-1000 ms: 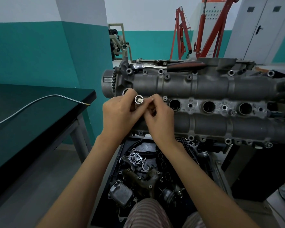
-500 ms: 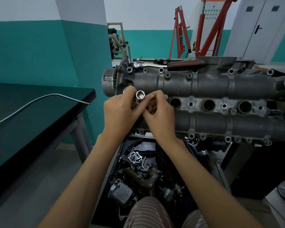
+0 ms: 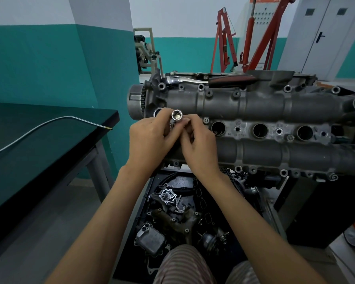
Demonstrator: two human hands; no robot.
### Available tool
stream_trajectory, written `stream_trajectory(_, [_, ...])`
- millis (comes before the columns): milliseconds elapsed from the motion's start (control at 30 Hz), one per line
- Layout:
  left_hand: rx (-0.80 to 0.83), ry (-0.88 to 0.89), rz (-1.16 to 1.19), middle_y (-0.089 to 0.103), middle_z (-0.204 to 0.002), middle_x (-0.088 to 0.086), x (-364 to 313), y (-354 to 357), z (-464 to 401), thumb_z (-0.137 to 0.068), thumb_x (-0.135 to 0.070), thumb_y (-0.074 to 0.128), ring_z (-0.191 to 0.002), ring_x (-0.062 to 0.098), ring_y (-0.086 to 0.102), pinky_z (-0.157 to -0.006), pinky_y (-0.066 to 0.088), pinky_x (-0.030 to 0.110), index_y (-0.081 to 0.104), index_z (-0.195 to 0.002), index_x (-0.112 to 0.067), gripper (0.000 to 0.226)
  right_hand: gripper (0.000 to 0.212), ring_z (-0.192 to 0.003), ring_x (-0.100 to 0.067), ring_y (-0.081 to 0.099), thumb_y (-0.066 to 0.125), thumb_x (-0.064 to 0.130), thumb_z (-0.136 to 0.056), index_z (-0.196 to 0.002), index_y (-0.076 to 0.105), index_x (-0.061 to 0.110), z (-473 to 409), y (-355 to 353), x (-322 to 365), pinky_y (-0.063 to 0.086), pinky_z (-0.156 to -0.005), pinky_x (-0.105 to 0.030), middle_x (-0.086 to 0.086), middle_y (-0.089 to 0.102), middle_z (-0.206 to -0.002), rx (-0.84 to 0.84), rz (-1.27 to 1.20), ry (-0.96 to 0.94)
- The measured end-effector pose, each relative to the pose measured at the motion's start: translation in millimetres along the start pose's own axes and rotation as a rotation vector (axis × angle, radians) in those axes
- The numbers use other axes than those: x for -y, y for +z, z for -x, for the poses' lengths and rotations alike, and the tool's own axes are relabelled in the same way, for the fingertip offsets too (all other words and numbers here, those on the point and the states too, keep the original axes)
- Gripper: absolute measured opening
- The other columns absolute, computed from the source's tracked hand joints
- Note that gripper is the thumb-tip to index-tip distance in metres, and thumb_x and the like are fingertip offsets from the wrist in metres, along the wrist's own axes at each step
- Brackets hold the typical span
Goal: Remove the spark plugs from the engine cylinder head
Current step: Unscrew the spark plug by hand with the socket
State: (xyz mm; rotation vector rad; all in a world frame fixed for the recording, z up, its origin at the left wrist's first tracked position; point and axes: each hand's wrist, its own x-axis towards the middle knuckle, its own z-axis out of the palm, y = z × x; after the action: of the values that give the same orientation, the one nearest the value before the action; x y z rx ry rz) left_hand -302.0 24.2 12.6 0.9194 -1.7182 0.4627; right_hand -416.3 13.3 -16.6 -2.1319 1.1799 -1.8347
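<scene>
Both hands meet over the left end of the cylinder head (image 3: 254, 128). Left hand (image 3: 150, 144) grips a chrome socket (image 3: 176, 115) with fingers curled round its shaft, open end facing the camera; a pale, brass-coloured part sits inside the socket, and whether it is a spark plug cannot be told. Right hand (image 3: 199, 148) pinches at the socket's right side with curled fingertips, just below the open end.

Nearest the viewer, below the forearms, striped trousers (image 3: 182, 265) show at the bottom edge. Beyond them a dark tray (image 3: 143, 201) holds loose engine parts, among them an oil cooler (image 3: 150, 239) and a short chain (image 3: 178, 203).

At mid distance the cylinder head lies lengthwise from left to right. Three open plug wells (image 3: 260, 130) stand in a row to the right of the hands; the hands hide the leftmost position. A toothed sprocket (image 3: 135, 100) sits on the left end.

On the far edge of the head rests a ratchet handle (image 3: 209, 79) with a dark grip.

To the left, a dark surface (image 3: 39, 150) carries a bent metal tube (image 3: 49, 125).

Farthest back stand a red engine crane (image 3: 252, 37) and a grey cabinet (image 3: 324, 33) against the teal and white wall.
</scene>
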Motion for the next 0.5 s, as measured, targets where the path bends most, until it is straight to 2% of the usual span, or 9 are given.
stream_trajectory(167, [-0.006, -0.032, -0.013, 0.047, -0.045, 0.006, -1.6, 1.3, -1.3, -0.086, -0.037, 0.060, -0.039, 0.021, 0.044, -0.038, 0.038, 0.034, 0.052, -0.066, -0.002, 0.042, 0.013, -0.057, -0.001, 0.046, 0.059, 0.019, -0.083, -0.095, 0.053, 0.022, -1.2, -0.9, 2.4, 0.033, -0.054, -0.017, 0.017, 0.044, -0.061, 0.030, -0.032, 0.085])
stream_trajectory(267, [0.000, -0.012, -0.015, 0.044, -0.044, 0.005, -1.8, 0.1, -1.1, -0.085, -0.040, 0.060, -0.038, 0.021, 0.040, -0.038, 0.034, 0.031, 0.048, -0.063, -0.004, 0.044, 0.013, -0.057, -0.004, 0.045, 0.063, 0.018, -0.081, -0.087, 0.051, 0.019, -3.0, -1.0, 4.8, 0.038, -0.054, -0.023, 0.013, 0.049, -0.064, 0.045, -0.048, 0.156])
stream_trajectory(400, [0.015, -0.016, 0.007, 0.048, -0.046, 0.005, -1.2, -0.4, 0.0, -0.085, -0.044, 0.058, -0.040, 0.021, 0.045, -0.039, 0.038, 0.035, 0.052, -0.066, -0.004, 0.045, 0.010, -0.055, -0.005, 0.044, 0.061, 0.011, -0.084, -0.083, 0.051, 0.012, -3.4, 1.6, 9.5, 0.040, -0.053, -0.025, 0.006, 0.051, -0.064, 0.024, -0.069, 0.206])
stream_trajectory(500, [0.049, -0.007, 0.042, 0.059, -0.054, 0.003, -1.2, -3.2, 0.9, -0.086, -0.042, 0.058, -0.048, 0.020, 0.056, -0.045, 0.045, 0.038, 0.064, -0.081, -0.007, 0.036, 0.008, -0.056, -0.004, 0.046, 0.057, 0.007, -0.086, -0.082, 0.052, 0.011, -2.1, 0.6, 9.5, 0.039, -0.053, -0.023, 0.006, 0.052, -0.063, 0.030, -0.061, 0.200])
